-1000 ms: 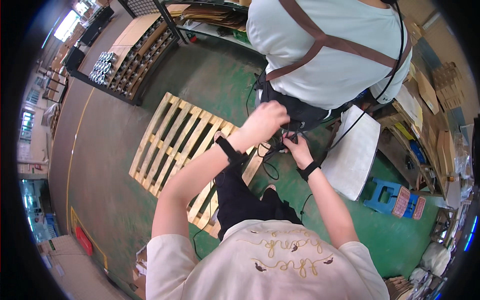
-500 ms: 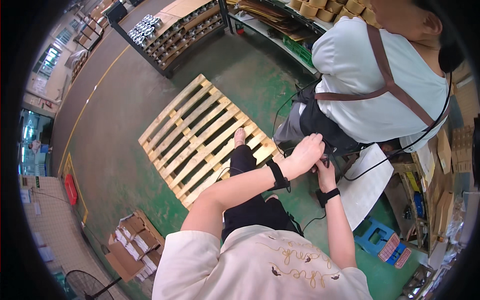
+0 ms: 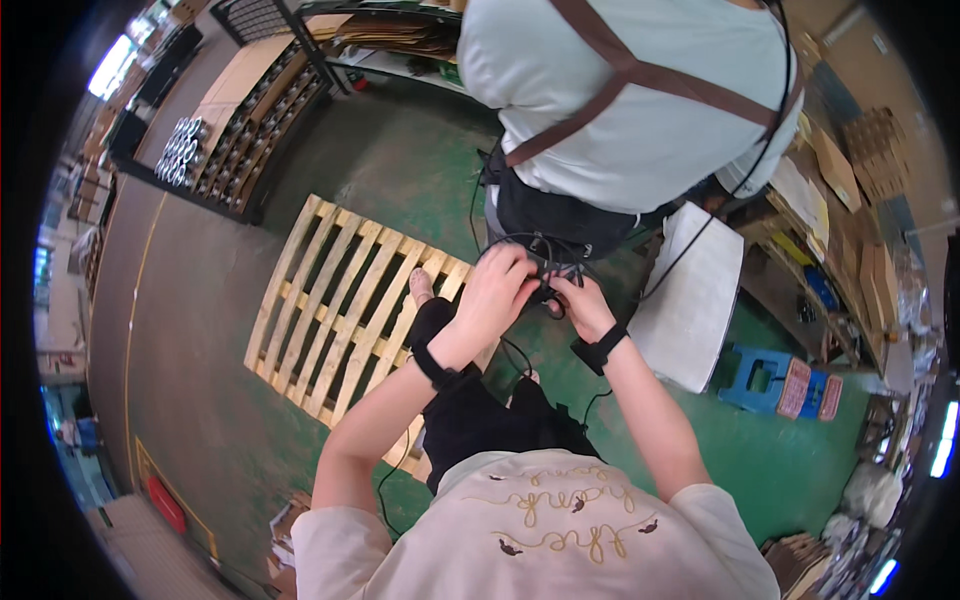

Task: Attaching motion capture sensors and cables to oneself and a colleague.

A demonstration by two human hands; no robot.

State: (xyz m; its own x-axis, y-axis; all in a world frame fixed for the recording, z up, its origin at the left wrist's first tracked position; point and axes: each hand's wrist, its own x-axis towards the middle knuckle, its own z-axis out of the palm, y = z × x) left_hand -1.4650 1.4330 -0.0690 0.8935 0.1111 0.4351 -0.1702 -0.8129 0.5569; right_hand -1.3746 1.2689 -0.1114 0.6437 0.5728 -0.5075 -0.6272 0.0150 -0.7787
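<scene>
Green workshop floor spreads below as both hands meet at a small black device behind a co-worker's waist, left hand curled over it, right hand pinching its near-right side.

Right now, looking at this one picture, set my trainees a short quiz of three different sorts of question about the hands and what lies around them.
1. True or false: both hands meet at a small black device with cables.
2. What lies on the green floor to the person's left? A) wooden pallet B) metal ladder C) rubber tyre
3. Fill in: each wrist wears a black ____.

Key
1. True: the left hand and right hand close around the black device at the co-worker's waist.
2. A: the wooden pallet.
3. Band: left wrist band, right wrist band.
</scene>
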